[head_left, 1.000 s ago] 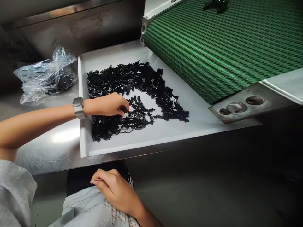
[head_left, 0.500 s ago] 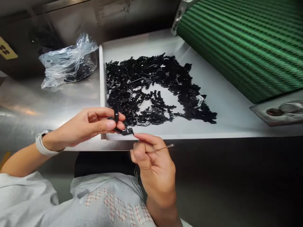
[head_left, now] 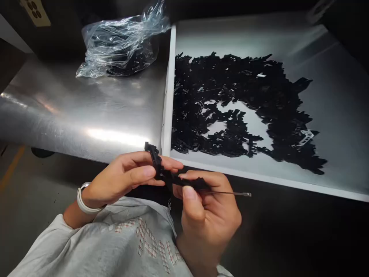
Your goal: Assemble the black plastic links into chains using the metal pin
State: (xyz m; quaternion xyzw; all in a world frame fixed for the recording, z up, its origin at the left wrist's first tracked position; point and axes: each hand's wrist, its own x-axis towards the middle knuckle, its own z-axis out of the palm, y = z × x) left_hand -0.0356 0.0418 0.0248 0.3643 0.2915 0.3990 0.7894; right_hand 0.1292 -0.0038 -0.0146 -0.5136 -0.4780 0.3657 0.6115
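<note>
A black angled plastic part (head_left: 156, 159) is pinched between the thumb and fingers of my left hand (head_left: 127, 177), one arm of it pointing up. My right hand (head_left: 210, 207) grips the part's other arm, which reaches to the right between thumb and forefinger. A thin metal rod (head_left: 239, 193) with a small flattened tip also sits in my right hand and sticks out to the right. Both hands are close together in front of my body, just off the front edge of the white tray (head_left: 271, 179).
In the tray lies a wide heap of black plastic parts (head_left: 230, 73), with a pale slotted piece (head_left: 305, 137) on its right side. A clear plastic bag (head_left: 123, 42) holding dark pieces rests on the metal table (head_left: 86, 104) to the left.
My right hand has closed on the black part's right arm, which it barely touched before. The view has swung left, and the green ribbed belt is out of sight.
</note>
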